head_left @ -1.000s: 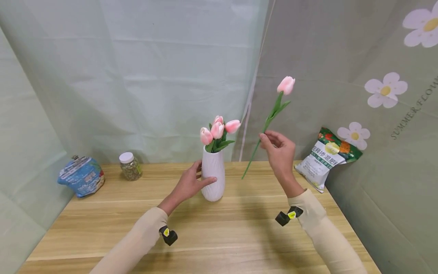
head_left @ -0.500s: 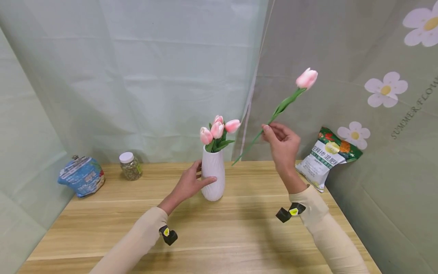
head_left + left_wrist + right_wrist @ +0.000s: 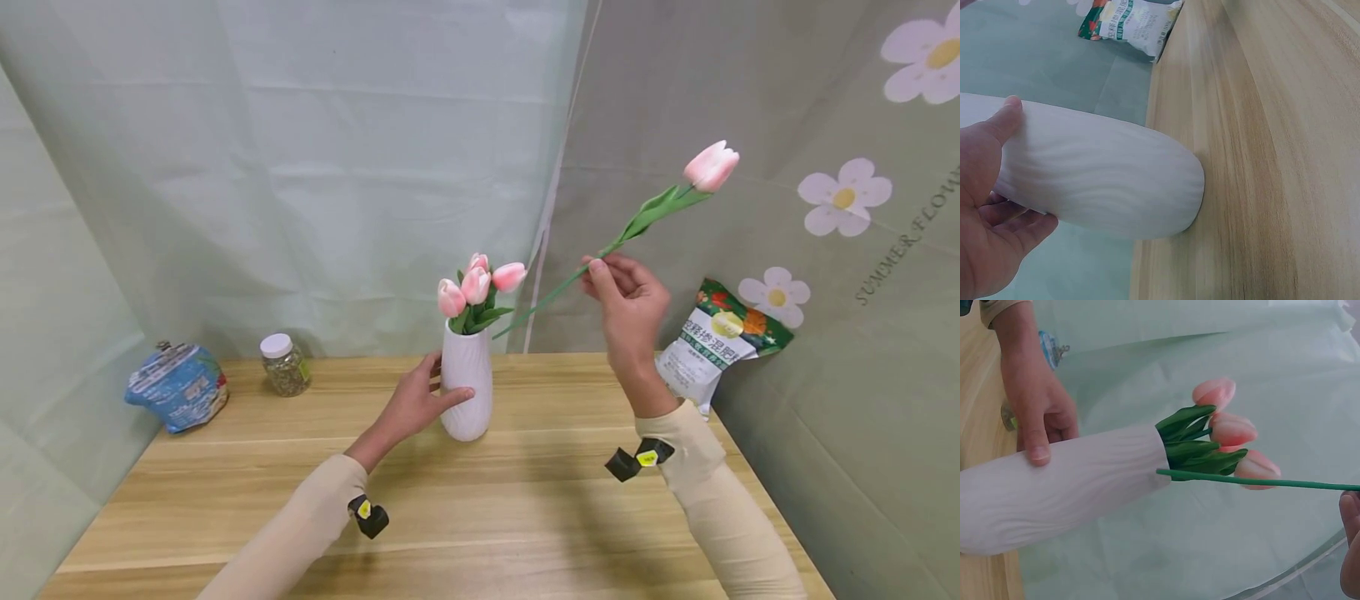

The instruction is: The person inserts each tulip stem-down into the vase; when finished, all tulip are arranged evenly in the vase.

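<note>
A white ribbed vase stands upright on the table with several pink tulips in its mouth. My left hand holds the vase from its left side, thumb across the front and fingers round the back. In my right hand, thumb and fingers pinch the green stem of a single tulip, right of the vase. That tulip slants, its bloom up to the right. Its stem's lower end overlaps the vase's rim in the right wrist view; whether they touch I cannot tell.
On the wooden table, a blue bag closed with a clip stands at the far left, beside a white-lidded jar. A white and green packet leans at the back right, partly behind the right forearm. Fabric walls border the table.
My right hand has moved up and slightly right, tipping the tulip further over to the right. Its stem end has swung left and up towards the vase's mouth. The left hand and vase stay put.
</note>
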Demonstrator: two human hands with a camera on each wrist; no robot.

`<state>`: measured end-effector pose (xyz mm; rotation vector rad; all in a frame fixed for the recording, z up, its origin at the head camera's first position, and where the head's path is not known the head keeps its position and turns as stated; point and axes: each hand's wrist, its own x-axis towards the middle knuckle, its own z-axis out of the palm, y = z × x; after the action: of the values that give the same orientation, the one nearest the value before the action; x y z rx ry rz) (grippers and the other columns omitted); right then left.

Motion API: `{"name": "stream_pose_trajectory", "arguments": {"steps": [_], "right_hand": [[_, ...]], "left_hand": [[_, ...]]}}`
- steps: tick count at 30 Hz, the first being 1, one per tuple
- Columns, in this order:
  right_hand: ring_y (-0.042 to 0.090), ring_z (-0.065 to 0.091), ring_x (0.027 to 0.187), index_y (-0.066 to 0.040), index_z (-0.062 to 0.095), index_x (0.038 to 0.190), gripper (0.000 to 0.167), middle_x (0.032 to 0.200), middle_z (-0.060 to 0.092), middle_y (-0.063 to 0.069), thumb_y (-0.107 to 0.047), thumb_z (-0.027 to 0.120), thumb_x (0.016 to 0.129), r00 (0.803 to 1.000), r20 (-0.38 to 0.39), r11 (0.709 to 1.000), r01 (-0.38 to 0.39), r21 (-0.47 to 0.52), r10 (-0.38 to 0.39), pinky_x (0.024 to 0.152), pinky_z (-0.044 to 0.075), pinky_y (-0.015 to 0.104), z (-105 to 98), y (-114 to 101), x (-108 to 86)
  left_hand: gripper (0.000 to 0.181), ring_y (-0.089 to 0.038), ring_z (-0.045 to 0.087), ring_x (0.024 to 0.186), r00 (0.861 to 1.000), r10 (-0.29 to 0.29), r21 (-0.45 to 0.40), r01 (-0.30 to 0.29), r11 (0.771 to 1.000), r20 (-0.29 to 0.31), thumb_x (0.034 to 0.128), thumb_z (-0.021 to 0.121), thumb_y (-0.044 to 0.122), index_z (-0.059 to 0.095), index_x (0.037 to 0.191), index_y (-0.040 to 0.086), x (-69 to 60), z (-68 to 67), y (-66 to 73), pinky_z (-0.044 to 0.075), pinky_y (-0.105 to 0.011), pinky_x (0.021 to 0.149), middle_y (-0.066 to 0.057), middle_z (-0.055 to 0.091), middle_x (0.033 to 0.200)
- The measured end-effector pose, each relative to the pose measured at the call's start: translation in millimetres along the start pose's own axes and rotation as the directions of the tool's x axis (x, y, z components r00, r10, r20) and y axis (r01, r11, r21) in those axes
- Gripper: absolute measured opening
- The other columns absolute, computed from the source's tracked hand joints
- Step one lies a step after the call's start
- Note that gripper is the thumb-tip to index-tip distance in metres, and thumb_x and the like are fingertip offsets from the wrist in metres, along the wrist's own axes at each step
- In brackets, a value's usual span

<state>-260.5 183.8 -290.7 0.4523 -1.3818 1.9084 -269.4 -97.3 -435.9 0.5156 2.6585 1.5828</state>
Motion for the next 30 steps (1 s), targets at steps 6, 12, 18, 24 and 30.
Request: {"name": "stream_pose_trajectory", "arguments": {"steps": [6,12,18,24,30], "right_hand": [[0.016,0.075,0.079,0.005,0.071,0.096,0.008,0.090,0.077,0.014,-0.001,0.075,0.092,1.000,-0.006,0.999,0.030,0.038,-0.029,0.074,0.064,0.030,4,-4,2.7],[0.017,0.076,0.081,0.003,0.072,0.096,0.007,0.091,0.077,0.019,0.001,0.075,0.091,0.999,-0.010,0.997,0.035,0.072,-0.034,0.074,0.064,0.030,9,-4,3.5],[0.017,0.076,0.080,0.006,0.070,0.095,0.008,0.088,0.077,0.012,0.003,0.075,0.090,0.999,0.007,0.997,0.043,0.067,-0.044,0.073,0.064,0.030,12,0,1.2],[0.017,0.076,0.081,0.010,0.068,0.097,0.011,0.091,0.077,0.018,0.002,0.073,0.092,0.998,0.051,0.999,0.036,0.021,-0.037,0.075,0.064,0.032,13,5,-2.8],[0.017,0.076,0.080,0.008,0.069,0.096,0.009,0.091,0.077,0.017,0.003,0.074,0.091,0.997,0.073,1.000,0.014,0.017,-0.015,0.075,0.064,0.032,20,7,-5.9]], "left_hand": [[0.088,-0.032,0.052,0.137,1.000,0.001,0.004,-0.001,1.000,-0.002,0.0863,0.081,0.047,0.038,0.153,0.009,-0.6,-0.3,-0.6,0.048,-0.050,0.110,-0.013,0.051,0.151],[0.088,-0.031,0.052,0.136,1.000,0.009,0.001,-0.009,1.000,-0.003,0.0868,0.081,0.046,0.038,0.153,0.008,-1.0,-0.2,-1.2,0.049,-0.049,0.110,-0.013,0.052,0.149],[0.089,-0.032,0.052,0.137,1.000,0.010,0.003,-0.010,1.000,-0.003,0.0872,0.081,0.046,0.037,0.154,0.007,-1.3,0.1,-0.7,0.048,-0.050,0.110,-0.015,0.052,0.149],[0.088,-0.032,0.051,0.137,1.000,0.010,0.004,-0.010,1.000,-0.001,0.0871,0.080,0.046,0.037,0.154,0.007,-1.4,0.9,0.4,0.048,-0.050,0.111,-0.014,0.051,0.150],[0.088,-0.032,0.052,0.137,1.000,0.009,0.001,-0.009,1.000,-0.004,0.0871,0.080,0.046,0.037,0.154,0.007,-1.3,0.8,0.8,0.048,-0.049,0.111,-0.014,0.051,0.150]]}}
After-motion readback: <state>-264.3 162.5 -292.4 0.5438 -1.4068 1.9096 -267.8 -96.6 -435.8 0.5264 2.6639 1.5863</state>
